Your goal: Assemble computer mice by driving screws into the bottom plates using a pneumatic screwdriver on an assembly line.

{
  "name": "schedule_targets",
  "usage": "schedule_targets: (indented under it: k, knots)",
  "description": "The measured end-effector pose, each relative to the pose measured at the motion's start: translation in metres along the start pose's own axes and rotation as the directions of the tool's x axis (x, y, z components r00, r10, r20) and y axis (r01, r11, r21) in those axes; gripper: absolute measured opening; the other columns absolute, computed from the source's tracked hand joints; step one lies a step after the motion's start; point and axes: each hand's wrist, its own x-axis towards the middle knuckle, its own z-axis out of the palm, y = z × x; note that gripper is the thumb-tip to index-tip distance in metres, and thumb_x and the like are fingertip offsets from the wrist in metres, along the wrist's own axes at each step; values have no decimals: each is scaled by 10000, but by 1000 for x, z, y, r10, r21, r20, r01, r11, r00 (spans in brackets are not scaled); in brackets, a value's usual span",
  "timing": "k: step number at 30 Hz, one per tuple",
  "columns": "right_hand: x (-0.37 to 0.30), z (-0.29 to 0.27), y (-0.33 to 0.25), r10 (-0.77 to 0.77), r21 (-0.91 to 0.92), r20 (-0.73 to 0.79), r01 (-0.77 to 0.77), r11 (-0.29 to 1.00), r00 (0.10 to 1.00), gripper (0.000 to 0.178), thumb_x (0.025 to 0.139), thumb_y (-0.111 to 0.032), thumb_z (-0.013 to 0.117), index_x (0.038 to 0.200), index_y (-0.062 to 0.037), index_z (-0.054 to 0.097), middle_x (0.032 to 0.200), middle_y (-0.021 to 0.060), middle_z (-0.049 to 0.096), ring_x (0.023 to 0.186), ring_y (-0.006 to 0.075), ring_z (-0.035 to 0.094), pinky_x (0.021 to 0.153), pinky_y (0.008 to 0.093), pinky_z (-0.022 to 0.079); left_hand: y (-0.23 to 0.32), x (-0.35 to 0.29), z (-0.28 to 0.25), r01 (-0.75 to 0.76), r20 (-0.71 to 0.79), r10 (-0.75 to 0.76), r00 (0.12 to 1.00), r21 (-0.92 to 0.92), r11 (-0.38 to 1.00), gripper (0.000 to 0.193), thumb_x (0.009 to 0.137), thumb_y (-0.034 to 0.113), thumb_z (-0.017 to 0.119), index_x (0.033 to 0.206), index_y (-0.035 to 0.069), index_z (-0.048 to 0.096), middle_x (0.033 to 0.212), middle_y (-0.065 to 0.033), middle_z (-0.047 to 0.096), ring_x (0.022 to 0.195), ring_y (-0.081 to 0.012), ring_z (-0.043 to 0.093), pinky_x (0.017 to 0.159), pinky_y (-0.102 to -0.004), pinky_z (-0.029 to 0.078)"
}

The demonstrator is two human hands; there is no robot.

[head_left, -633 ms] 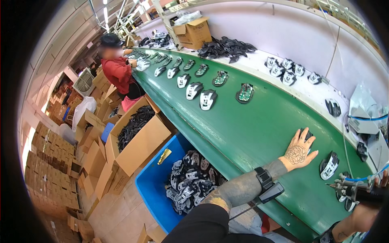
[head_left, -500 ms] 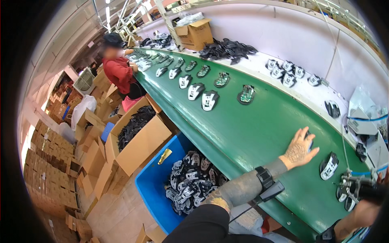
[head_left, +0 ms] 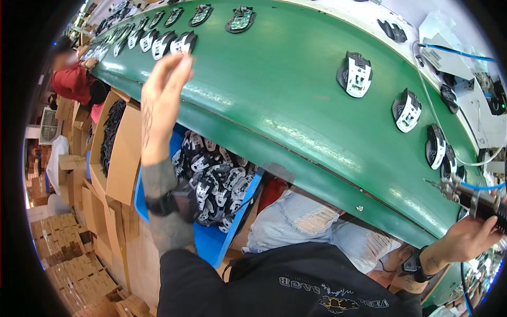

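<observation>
My left hand (head_left: pixel 162 100) is raised over the near edge of the green conveyor belt (head_left: pixel 274 79), its fingers loosely bent and apart with nothing seen in them. Just beyond the fingertips lies a white-and-black computer mouse shell (head_left: pixel 183 42), partly covered by them. At the right edge my right hand (head_left: pixel 467 240) grips a black screwdriver (head_left: pixel 483 208) with a metal head and a thin pointed tip. A blue hose runs by it. Near the tool, several partly assembled mice lie on the belt, among them one mouse (head_left: pixel 355 75) standing apart and another mouse (head_left: pixel 406 111).
Mouse bases with green circuit boards (head_left: pixel 241 19) line the belt's far side. Below its near edge stands a blue bin (head_left: pixel 214 245) full of mouse shells, beside a cardboard box (head_left: pixel 124 153) of black parts. A person in red (head_left: pixel 71 84) works at the far left.
My left hand has let go of a mouse on the belt and swung left toward the row of shells. My right hand stays on the screwdriver. The view has turned downward.
</observation>
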Motion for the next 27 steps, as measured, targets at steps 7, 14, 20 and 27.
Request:
schedule_targets:
  k: [7, 14, 20, 27]
  knots:
    - [-22, -57, 3, -261, -513, 217, 337, 789, 941, 314, 986, -92, 463, 1278, 13, 516, 1366, 301, 418, 1183, 392, 539, 923, 421, 516, 12, -130, -131, 39, 504, -681, 531, 789, 614, 649, 831, 369, 714, 1364, 74, 489, 1221, -139, 613, 1056, -239, 602, 900, -366, 492]
    - [-25, -100, 32, -253, -474, 295, 371, 799, 921, 296, 994, -66, 478, 1274, 20, 516, 1438, 314, 314, 1240, 427, 488, 944, 401, 508, 153, -128, -289, 51, 100, -210, 973, 788, 614, 505, 913, 218, 599, 1383, 79, 476, 1311, -107, 543, 1162, -192, 529, 1024, -339, 403]
    - [-23, -71, -3, -190, -598, 245, 303, 742, 951, 263, 1010, -91, 445, 1211, 46, 548, 1470, 377, 185, 1260, 436, 475, 905, 476, 500, 190, 14, -278, -282, 163, 231, 959, 603, 746, 426, 1001, 305, 443, 1373, 111, 518, 1385, -75, 501, 1230, -166, 519, 1045, -279, 372]
    - [-42, -72, 8, 218, -79, -232, -242, 967, 948, 523, 932, -72, 443, 1370, 142, 253, 1418, 315, 338, 1290, 374, 426, 1099, 436, 366, 58, 151, -32, -246, 278, 264, 924, -97, 964, 279, 916, 270, 640, 1120, 82, 629, 1033, -29, 671, 883, -127, 640, 768, -265, 500]
